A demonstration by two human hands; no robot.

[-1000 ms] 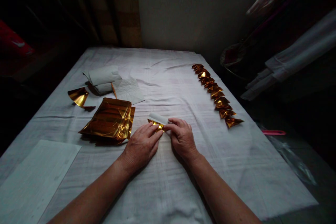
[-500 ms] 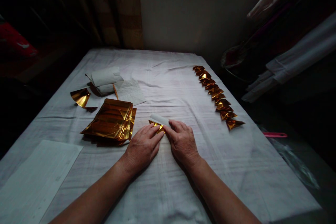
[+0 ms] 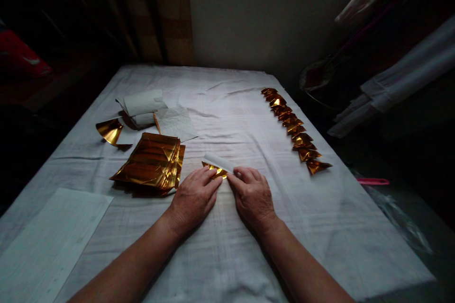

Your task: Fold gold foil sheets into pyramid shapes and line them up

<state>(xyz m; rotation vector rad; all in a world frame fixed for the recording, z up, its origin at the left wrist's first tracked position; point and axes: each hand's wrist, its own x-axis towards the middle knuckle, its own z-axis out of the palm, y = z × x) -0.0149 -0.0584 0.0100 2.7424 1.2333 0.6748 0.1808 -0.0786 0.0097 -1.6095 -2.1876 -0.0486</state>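
A sheet of gold foil paper [image 3: 218, 169], partly folded, lies on the cloth-covered table between my hands, a white strip along its far side and shiny gold nearer me. My left hand [image 3: 196, 194] presses the gold part down with its fingertips, fingers close together. At the paper's right end, my right hand [image 3: 253, 194] has thumb and curled fingers on it; their exact grip is partly hidden. Left of my left hand sits a stack of gold foil sheets [image 3: 151, 161]. Along the right side runs a row of folded gold foil pieces [image 3: 293, 130].
Pale paper sheets [image 3: 144, 102] and a curled gold foil scrap [image 3: 109, 131] lie at the back left. A large white sheet [image 3: 53, 241] covers the near left of the table [image 3: 227, 265]. Beyond the right edge are a pink handle [image 3: 373, 181] and hanging cloth [image 3: 398, 80].
My right hand has slid a little to the right along the paper, uncovering more of its right end. My left hand stays pressed in place.
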